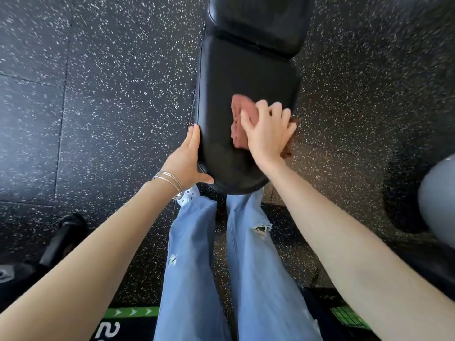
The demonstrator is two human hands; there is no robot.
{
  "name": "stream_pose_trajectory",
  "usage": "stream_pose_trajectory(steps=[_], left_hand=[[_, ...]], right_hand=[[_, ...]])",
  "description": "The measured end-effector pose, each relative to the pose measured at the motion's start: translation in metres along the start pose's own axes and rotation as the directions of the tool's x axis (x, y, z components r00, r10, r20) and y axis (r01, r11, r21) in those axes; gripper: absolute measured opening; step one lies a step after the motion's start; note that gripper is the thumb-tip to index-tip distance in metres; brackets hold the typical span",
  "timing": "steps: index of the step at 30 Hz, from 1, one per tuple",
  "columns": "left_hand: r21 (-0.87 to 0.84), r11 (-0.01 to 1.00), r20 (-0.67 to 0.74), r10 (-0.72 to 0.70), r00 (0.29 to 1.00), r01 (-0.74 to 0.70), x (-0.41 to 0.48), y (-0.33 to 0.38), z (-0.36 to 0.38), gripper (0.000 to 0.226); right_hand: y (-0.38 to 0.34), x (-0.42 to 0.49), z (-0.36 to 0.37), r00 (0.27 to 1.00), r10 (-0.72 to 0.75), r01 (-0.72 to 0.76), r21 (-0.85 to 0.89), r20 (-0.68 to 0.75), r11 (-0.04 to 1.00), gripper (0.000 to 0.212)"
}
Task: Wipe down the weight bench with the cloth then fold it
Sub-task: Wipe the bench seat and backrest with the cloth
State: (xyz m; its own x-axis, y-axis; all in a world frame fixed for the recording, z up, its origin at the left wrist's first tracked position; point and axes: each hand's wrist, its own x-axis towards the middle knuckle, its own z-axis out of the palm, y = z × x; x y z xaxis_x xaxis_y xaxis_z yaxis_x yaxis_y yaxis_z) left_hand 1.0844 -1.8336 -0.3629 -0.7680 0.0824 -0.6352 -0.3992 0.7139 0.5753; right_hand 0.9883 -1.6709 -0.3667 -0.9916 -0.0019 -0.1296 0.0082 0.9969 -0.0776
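At the left edge of the bench [246,70], the left hand [188,156] lay flat, fingers straight, bracing the seat. Further right, the right hand [269,134] pressed the pink cloth [238,124] onto the seat with spread fingers. Wiping seemed underway; the far pad likely needed sweeping next, with folding after that.

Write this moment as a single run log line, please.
step: wiping | right hand: presses cloth on weight bench | left hand: rests on its near left edge | fold: not yet done
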Motion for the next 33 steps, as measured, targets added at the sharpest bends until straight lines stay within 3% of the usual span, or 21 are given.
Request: stream_pose_trajectory(steps=[5,12,15,22,33], left_hand=[[-0.041,0.997,-0.061,0.058,0.996,-0.06,-0.015,-0.014,0.002,0.111],[-0.088,0.993,-0.092,0.071,0.993,-0.079,-0.026,-0.014,0.01,0.108],[-0.126,0.989,-0.124,0.056,0.991,-0.071,-0.027,-0.012,0.015,0.107],[-0.157,0.987,-0.156,0.015,0.988,-0.039,-0.034,-0.023,0.019,0.097],[-0.203,0.979,-0.25,-0.057,0.967,0.006,-0.032,-0.014,0.033,0.093]], right_hand=[[-0.031,0.064,0.015,0.999,0.02,-0.017,-0.068,0.041,0.998,0.042],[0.002,-0.054,-0.007,0.957,-0.287,0.29,0.071,-0.053,0.954,0.031],[0.009,-0.098,-0.011,0.917,-0.397,0.398,0.072,-0.03,0.914,0.028],[0.0,-0.078,-0.014,0.84,-0.542,0.539,0.139,-0.022,0.83,0.029],[-0.083,0.017,0.014,0.849,-0.526,0.523,-0.057,-0.055,0.85,0.031]])
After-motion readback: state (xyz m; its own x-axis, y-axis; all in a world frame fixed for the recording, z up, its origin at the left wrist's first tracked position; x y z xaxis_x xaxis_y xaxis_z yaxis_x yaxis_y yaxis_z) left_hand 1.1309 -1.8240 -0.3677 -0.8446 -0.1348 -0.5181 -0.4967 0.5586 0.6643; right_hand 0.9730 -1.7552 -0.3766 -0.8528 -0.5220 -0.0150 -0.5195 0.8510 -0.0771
